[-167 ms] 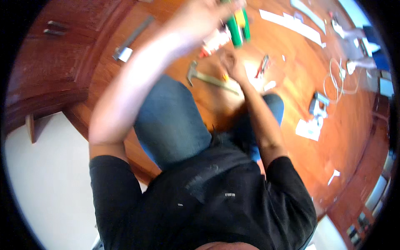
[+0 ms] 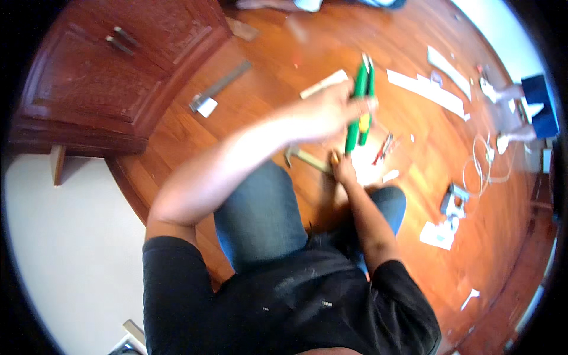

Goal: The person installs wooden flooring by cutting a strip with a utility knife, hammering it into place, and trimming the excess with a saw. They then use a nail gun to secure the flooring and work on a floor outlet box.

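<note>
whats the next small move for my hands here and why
I'd perhaps draw the right hand slightly back: the left hand holds the green two-armed tool around its middle, and the tool's nearer end appears close beside the right hand, though whether they touch is unclear.

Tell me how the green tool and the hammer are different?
The green tool is green with a yellow part; the hammer has a pale handle.
The green tool has two long bars side by side; the hammer has one handle and a curved head.
The green tool is in the left hand; the hammer lies on the floor.
Both are long.
</note>
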Demonstrator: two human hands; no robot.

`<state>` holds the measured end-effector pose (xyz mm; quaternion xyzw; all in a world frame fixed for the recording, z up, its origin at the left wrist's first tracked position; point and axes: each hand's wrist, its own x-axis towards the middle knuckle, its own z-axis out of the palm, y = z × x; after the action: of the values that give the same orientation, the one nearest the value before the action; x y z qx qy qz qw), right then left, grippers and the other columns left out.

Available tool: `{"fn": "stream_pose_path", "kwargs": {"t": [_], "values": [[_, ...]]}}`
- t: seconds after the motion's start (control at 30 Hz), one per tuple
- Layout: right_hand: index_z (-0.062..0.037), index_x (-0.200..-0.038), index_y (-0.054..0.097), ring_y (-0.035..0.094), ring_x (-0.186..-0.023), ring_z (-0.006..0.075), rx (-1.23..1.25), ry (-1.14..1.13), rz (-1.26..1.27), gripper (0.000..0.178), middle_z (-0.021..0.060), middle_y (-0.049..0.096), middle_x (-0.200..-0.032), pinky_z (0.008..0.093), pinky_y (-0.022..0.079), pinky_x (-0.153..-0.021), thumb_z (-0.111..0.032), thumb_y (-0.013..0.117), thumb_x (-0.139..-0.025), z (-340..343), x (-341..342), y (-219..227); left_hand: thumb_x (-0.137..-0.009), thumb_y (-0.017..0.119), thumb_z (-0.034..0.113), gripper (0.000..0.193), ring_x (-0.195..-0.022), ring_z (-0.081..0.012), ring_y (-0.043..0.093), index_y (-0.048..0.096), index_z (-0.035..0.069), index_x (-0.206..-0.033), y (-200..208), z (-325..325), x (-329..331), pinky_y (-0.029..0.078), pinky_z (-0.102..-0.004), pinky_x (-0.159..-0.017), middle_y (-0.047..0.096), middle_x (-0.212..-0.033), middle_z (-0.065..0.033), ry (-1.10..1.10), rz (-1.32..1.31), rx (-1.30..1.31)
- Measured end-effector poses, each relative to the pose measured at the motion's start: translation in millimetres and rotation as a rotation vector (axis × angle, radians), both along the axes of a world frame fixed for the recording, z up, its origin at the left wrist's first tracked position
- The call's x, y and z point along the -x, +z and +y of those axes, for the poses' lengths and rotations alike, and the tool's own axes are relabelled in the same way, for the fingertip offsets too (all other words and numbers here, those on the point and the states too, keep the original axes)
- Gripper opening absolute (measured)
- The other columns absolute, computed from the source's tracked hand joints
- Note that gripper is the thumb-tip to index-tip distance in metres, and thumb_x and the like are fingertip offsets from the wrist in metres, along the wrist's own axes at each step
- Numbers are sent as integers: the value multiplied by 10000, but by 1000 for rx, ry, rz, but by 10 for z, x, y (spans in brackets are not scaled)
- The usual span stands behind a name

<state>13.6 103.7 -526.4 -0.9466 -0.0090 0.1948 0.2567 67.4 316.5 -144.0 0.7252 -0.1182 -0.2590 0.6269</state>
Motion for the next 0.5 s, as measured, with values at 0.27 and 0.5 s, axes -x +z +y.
{"fn": "stream_pose_path", "kwargs": {"t": [0.27,0.5], "values": [[-49,-1167,709,655,-985,448,-210,-125,-262,246,276,638,-1133,494,541,-888,-142,630,-953,105,-83,192,-1015,704,341,564,-1046,-128,660,469,20,-1414,-30,294,-6,558,-316,-851,683,-1098,-64,-51,-63,47],[32,-1325,592,653,-964,129,-1103,-313,-264,400,81,688,-1070,275,542,-844,-57,721,-957,466,-243,2113,-1027,676,261,386,-1118,-252,711,526,18,-1286,26,243,-31,599,-405,-975,702,-1236,-160,162,24,442]]}}
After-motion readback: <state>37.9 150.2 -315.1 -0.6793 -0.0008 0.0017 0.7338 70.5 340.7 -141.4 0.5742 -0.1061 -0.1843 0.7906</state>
